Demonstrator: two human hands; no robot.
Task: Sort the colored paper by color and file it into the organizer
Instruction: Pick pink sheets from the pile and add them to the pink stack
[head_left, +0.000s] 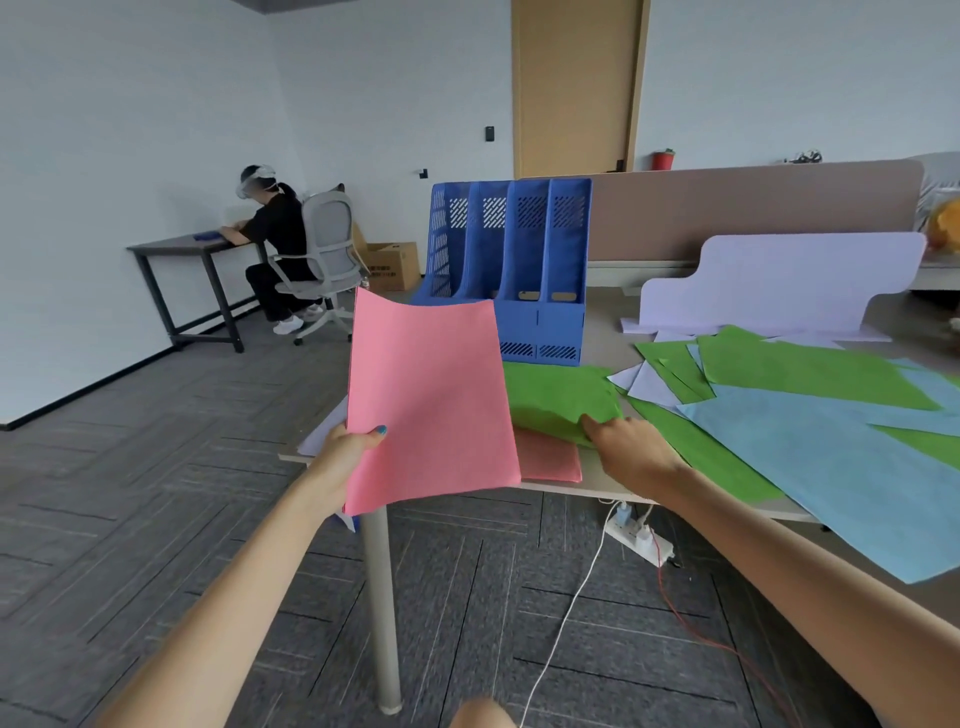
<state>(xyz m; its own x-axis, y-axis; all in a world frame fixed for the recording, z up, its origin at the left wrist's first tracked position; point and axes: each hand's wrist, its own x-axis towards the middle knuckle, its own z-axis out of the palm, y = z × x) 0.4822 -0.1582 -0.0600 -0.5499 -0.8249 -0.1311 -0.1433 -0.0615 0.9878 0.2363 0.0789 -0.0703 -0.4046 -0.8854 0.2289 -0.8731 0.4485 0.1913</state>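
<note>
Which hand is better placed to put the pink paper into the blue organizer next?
Left. The left hand already grips the pink paper, raised just in front of the blue organizer; the right hand is busy holding green paper on the table.

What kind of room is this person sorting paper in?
Most likely an office: a blue file organizer stands on a desk backed by a partition screen, and another person sits in a swivel chair at a second desk.
</note>
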